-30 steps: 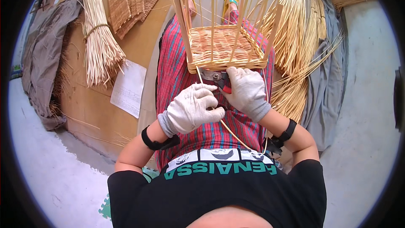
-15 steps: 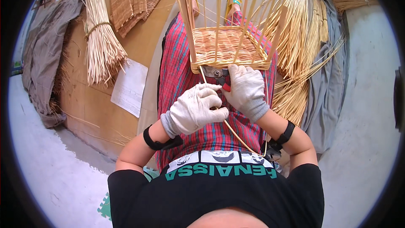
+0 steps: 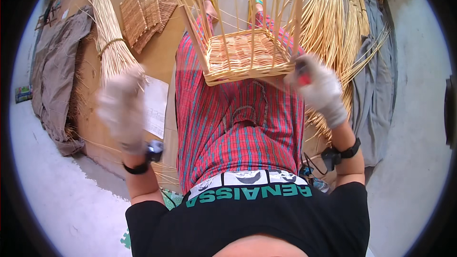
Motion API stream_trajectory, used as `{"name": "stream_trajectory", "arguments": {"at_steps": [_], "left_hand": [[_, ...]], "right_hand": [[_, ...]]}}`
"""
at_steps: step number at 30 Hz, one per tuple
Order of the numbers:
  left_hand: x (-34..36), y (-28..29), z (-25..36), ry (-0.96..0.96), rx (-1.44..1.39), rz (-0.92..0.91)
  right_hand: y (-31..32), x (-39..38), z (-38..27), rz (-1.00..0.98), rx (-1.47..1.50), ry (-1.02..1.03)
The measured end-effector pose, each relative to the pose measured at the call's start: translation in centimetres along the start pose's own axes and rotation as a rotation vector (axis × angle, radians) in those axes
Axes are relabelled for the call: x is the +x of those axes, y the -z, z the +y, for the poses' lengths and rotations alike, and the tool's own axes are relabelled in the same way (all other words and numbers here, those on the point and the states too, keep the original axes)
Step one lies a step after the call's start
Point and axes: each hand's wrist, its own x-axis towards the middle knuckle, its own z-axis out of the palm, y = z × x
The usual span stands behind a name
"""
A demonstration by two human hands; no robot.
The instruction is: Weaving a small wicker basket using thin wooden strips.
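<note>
A half-woven wicker basket (image 3: 247,54), with a flat woven base, low rim and tall upright stakes, rests across my legs. Thicker wooden posts rise from its corners. My right hand (image 3: 321,88), in a white work glove, is at the basket's near right corner, closed around pruning shears (image 3: 304,79). Their red grip shows, but motion smears the rest. Well to the left, away from the basket, my gloved left hand (image 3: 121,107) is over the lower end of a tied bundle of pale wicker rods (image 3: 110,43). Blur hides its fingers and anything they hold.
Woven mats (image 3: 147,16) and a printed paper sheet (image 3: 156,107) lie left of my legs. More loose rods (image 3: 328,24) spread over a grey cloth (image 3: 373,100) at the right. Brown-grey fabric (image 3: 59,81) is heaped at far left.
My left hand has left the basket's near edge and swung left. My right hand has moved right with the shears. The long rod across my lap is gone from there; the basket has shifted slightly left.
</note>
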Motion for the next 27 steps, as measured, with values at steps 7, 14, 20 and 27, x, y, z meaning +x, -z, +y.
{"name": "stream_trajectory", "arguments": {"at_steps": [7, 14, 20, 27], "left_hand": [[-2.6, -4.1, -21.2, 1.135, -1.456, 0.503], [6.2, -7.3, 17.0, 0.473, -1.984, -0.484], [3.6, -18.9, 25.7, 1.081, -2.187, -0.957], [2.4, -3.9, 11.7, -0.041, -1.293, -0.395]], "right_hand": [[6.8, -2.6, 10.7, 0.517, 0.874, -0.362], [-7.7, -5.8, 11.4, 0.340, 1.435, -0.604], [-12.0, -5.2, 9.8, 0.251, 1.541, -0.705], [-2.3, -1.8, 11.4, 0.454, 1.345, -0.277]]}}
